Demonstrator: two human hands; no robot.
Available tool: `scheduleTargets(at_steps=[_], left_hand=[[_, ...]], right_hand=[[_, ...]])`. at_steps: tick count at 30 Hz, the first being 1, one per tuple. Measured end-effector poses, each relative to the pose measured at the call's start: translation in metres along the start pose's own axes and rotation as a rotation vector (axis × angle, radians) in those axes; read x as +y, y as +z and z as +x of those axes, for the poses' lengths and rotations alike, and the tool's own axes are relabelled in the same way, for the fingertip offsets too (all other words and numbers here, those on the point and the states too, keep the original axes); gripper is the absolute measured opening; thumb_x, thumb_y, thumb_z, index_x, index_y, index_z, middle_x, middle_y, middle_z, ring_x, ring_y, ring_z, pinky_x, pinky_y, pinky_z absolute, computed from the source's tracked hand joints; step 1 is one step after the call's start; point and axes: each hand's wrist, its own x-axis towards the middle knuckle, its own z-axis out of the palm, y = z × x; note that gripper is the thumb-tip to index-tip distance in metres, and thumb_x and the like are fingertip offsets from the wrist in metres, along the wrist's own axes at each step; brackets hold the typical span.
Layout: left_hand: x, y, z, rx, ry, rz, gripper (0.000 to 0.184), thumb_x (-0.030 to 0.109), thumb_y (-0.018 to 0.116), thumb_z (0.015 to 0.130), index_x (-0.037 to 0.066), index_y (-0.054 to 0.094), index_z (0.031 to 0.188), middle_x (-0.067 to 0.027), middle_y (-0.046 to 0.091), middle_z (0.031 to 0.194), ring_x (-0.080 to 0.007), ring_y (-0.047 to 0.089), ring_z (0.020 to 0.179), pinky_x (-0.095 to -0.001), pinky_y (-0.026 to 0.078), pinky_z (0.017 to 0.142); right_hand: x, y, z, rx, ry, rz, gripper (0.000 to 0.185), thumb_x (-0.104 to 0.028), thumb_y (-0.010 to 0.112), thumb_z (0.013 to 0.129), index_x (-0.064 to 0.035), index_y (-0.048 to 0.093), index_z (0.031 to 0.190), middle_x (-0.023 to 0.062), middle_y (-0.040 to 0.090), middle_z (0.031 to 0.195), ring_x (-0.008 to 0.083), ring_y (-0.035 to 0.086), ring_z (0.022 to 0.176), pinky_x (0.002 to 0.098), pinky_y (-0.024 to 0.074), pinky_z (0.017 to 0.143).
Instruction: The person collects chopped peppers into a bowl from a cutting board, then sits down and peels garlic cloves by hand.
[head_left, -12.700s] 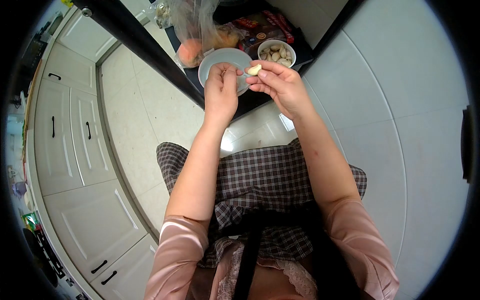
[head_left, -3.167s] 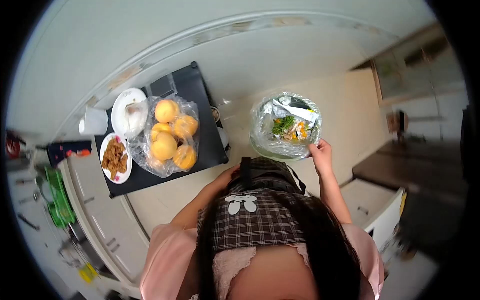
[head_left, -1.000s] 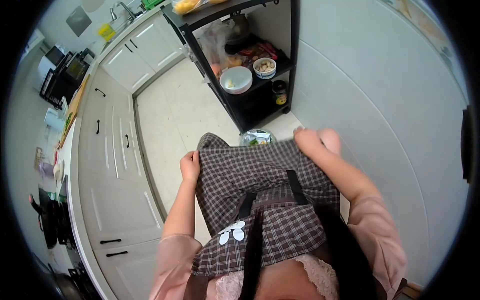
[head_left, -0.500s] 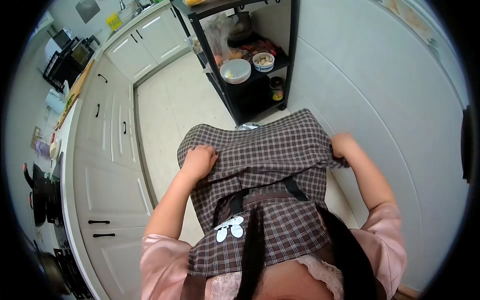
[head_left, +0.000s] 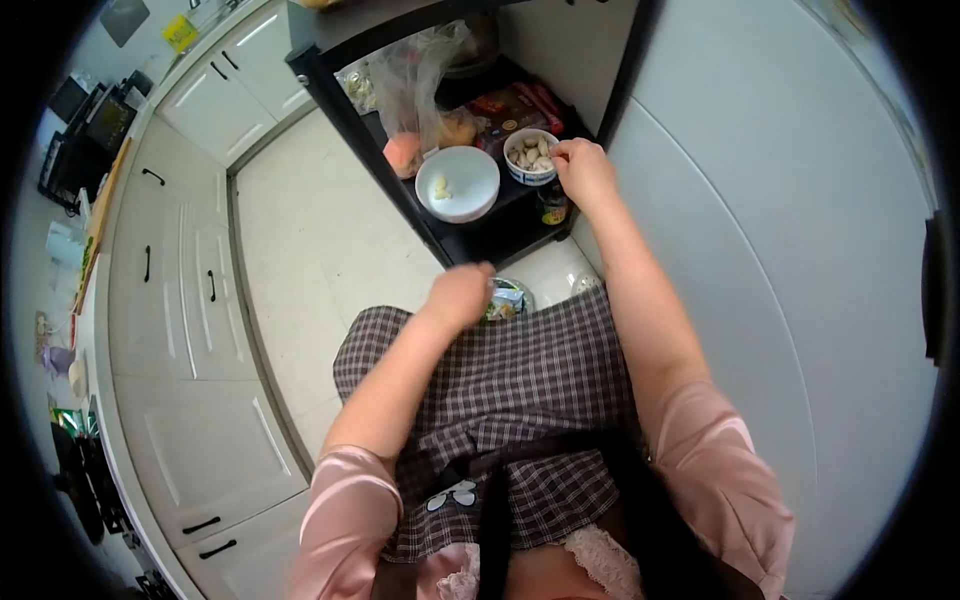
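Observation:
My right hand reaches to the shelf, its fingers closed at the right rim of a small blue-and-white bowl filled with garlic cloves. To the left of that bowl stands a wider white bowl with a few pale peeled pieces inside. Blurred by motion, my left hand hangs above the lap with its fingers bent, below the wide bowl and touching neither bowl. A checked brown apron covers my lap. Under my left hand's fingertips, a container with colourful contents shows on the floor, partly hidden.
The black shelf rack stands right before me. It also carries a clear plastic bag, red packets and a dark jar. White cabinets run along the left, and a white wall rises on the right.
Both hands have left the apron. My right hand has moved forward to the garlic bowl, my left forward and right. The rack now appears closer, and the apron lies flatter over my lap.

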Motion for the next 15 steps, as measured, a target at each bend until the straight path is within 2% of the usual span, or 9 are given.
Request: scheduleTargets(at_steps=[2, 3, 4, 5, 6, 8, 12, 14, 15], left_hand=[[-0.006, 0.036, 0.01, -0.32, -0.015, 0.05, 0.026, 0.026, 0.056, 0.081, 0.01, 0.061, 0.101, -0.0168, 0.063, 0.093, -0.0326, 0.06, 0.088, -0.042, 0.047, 0.075], [-0.006, 0.048, 0.005, -0.432, 0.058, 0.022, 0.025, 0.027, 0.056, 0.082, 0.01, 0.063, 0.1, -0.0168, 0.063, 0.094, -0.0322, 0.06, 0.089, -0.0414, 0.047, 0.076], [-0.003, 0.059, 0.001, -0.567, 0.007, 0.02, 0.026, 0.027, 0.057, 0.081, 0.011, 0.064, 0.1, -0.0167, 0.063, 0.095, -0.0322, 0.06, 0.09, -0.0409, 0.047, 0.078], [-0.004, 0.074, -0.006, -0.62, 0.063, -0.048, 0.027, 0.027, 0.057, 0.081, 0.01, 0.064, 0.101, -0.0175, 0.062, 0.095, -0.0328, 0.059, 0.09, -0.041, 0.046, 0.079], [0.003, 0.068, -0.009, -0.776, 0.106, -0.048, 0.028, 0.026, 0.057, 0.081, 0.009, 0.063, 0.102, -0.0187, 0.062, 0.095, -0.0335, 0.059, 0.089, -0.0413, 0.046, 0.08], [0.002, 0.087, -0.015, -0.769, 0.228, -0.11, 0.029, 0.025, 0.057, 0.081, 0.009, 0.062, 0.104, -0.0198, 0.062, 0.095, -0.0341, 0.059, 0.088, -0.0416, 0.046, 0.079], [0.002, 0.082, 0.0, -0.655, 0.114, -0.094, 0.028, 0.025, 0.056, 0.082, 0.009, 0.061, 0.104, -0.0193, 0.062, 0.095, -0.0345, 0.06, 0.087, -0.0419, 0.047, 0.077], [-0.009, 0.084, 0.008, -0.311, 0.115, -0.149, 0.026, 0.026, 0.055, 0.082, 0.007, 0.062, 0.1, -0.0191, 0.062, 0.09, -0.0349, 0.06, 0.084, -0.0418, 0.047, 0.074], [-0.01, 0.078, 0.012, -0.311, 0.114, -0.156, 0.026, 0.026, 0.055, 0.082, 0.007, 0.062, 0.1, -0.0191, 0.062, 0.09, -0.0349, 0.06, 0.084, -0.0418, 0.047, 0.074]], right_hand=[[0.004, 0.014, 0.018, -0.042, -0.056, -0.071, 0.014, -0.018, 0.06, 0.073, -0.0102, 0.067, 0.083, 0.0137, 0.061, 0.089, 0.0299, 0.058, 0.087, 0.0398, 0.0479, 0.075], [0.005, 0.02, 0.024, -0.071, -0.11, -0.132, 0.015, -0.018, 0.061, 0.071, -0.0109, 0.068, 0.083, 0.0142, 0.061, 0.089, 0.03, 0.058, 0.088, 0.0392, 0.0478, 0.076], [0.007, 0.026, 0.03, -0.083, -0.105, -0.133, 0.015, -0.018, 0.061, 0.071, -0.0109, 0.068, 0.083, 0.0142, 0.061, 0.089, 0.03, 0.058, 0.088, 0.0392, 0.0478, 0.076], [0.009, 0.031, 0.034, -0.114, -0.149, -0.192, 0.017, -0.018, 0.062, 0.07, -0.0116, 0.068, 0.084, 0.015, 0.061, 0.088, 0.0306, 0.058, 0.087, 0.0393, 0.0479, 0.076], [0.011, 0.035, 0.037, -0.143, -0.197, -0.25, 0.019, -0.018, 0.063, 0.068, -0.0123, 0.069, 0.085, 0.0159, 0.06, 0.088, 0.0312, 0.058, 0.086, 0.0394, 0.048, 0.076], [0.01, 0.038, 0.042, -0.17, -0.155, -0.26, 0.019, -0.018, 0.063, 0.068, -0.0124, 0.069, 0.085, 0.0154, 0.061, 0.088, 0.0311, 0.058, 0.086, 0.0398, 0.048, 0.076], [0.004, 0.043, 0.04, -0.158, -0.053, -0.19, 0.016, -0.018, 0.063, 0.068, -0.0109, 0.068, 0.081, 0.0145, 0.061, 0.089, 0.0307, 0.058, 0.087, 0.0399, 0.0478, 0.075], [-0.001, 0.04, 0.036, -0.099, -0.073, -0.161, 0.015, -0.019, 0.062, 0.069, -0.0098, 0.066, 0.081, 0.0142, 0.061, 0.087, 0.0305, 0.059, 0.086, 0.04, 0.048, 0.074], [-0.005, 0.039, 0.032, -0.039, -0.096, -0.124, 0.015, -0.019, 0.062, 0.071, -0.0088, 0.065, 0.082, 0.0138, 0.062, 0.086, 0.0303, 0.06, 0.085, 0.04, 0.0482, 0.073]])
